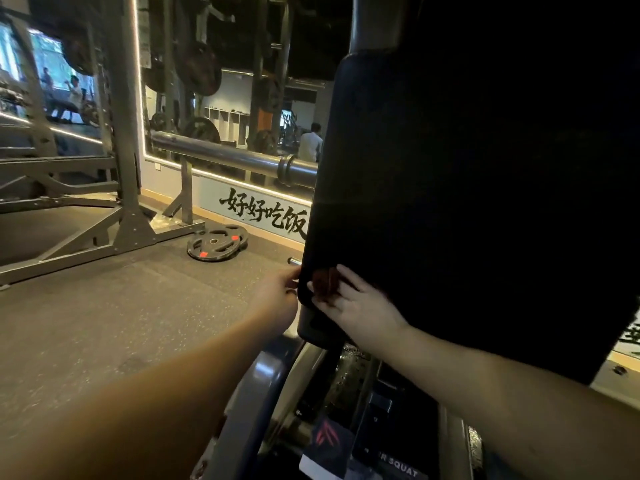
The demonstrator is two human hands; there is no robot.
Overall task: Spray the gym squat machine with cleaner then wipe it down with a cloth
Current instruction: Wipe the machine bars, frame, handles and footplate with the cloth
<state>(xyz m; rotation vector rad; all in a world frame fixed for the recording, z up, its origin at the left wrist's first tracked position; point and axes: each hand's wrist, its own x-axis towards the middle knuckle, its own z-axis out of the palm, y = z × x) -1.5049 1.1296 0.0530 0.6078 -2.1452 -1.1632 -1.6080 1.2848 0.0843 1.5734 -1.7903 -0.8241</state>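
Observation:
The squat machine's big black back pad [467, 202] fills the right half of the head view, tilted over the machine's frame [252, 393]. My right hand [353, 306] presses a small dark reddish cloth [325, 282] against the pad's lower left corner, with the fingers spread over it. My left hand [278, 292] reaches in from the left and holds the pad's left edge at the same corner; its fingertips are hidden behind the pad. No spray bottle is in view.
Two black weight plates [216, 242] lie on the rubber floor to the left. A steel rack [124, 140] stands at the far left, and a horizontal bar [235, 157] runs in front of a wall mirror. A "SQUAT" label [401, 467] shows on the frame below.

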